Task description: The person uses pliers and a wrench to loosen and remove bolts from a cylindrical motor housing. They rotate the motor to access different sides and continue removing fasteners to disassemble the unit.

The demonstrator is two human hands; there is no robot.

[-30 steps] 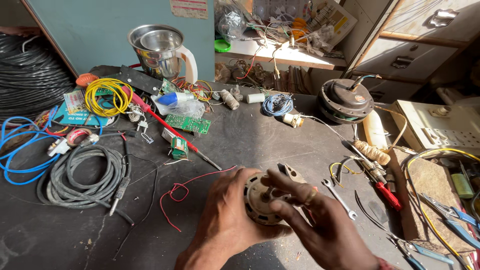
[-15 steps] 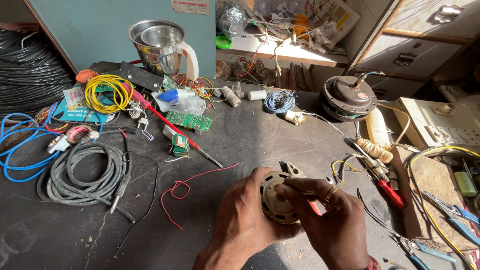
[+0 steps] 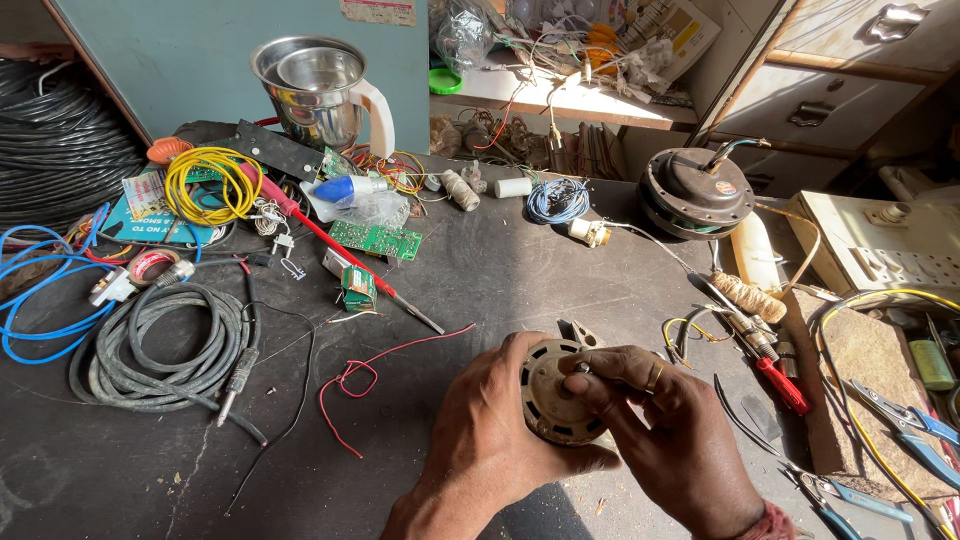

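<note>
A small round motor (image 3: 553, 392), dusty and tan, is held just above the dark workbench (image 3: 480, 270) near its front edge. The left hand (image 3: 490, 440) wraps it from the left and below, fingers closed on its rim. The right hand (image 3: 675, 440) meets it from the right, its fingertips (image 3: 585, 372) pinched together on the short shaft at the centre of the motor's face.

Just left of the left hand lies a thin red wire (image 3: 375, 375) in loose loops; further left a coil of grey cable (image 3: 160, 345) rests flat, well apart. Beyond the hands, a long red-handled screwdriver (image 3: 335, 245) lies slantwise beside a green circuit board (image 3: 376, 240). To the right of the right hand, near it, are red-handled pliers (image 3: 775, 375), and blue-handled pliers (image 3: 915, 435) further out. Nothing lies between the hands and these.

At the far side stands a steel mixer jar (image 3: 315, 90) with a white handle, upright and open-topped; its inside shows only bare metal. Right of it, well away, sits a larger dark round motor (image 3: 697, 190).
</note>
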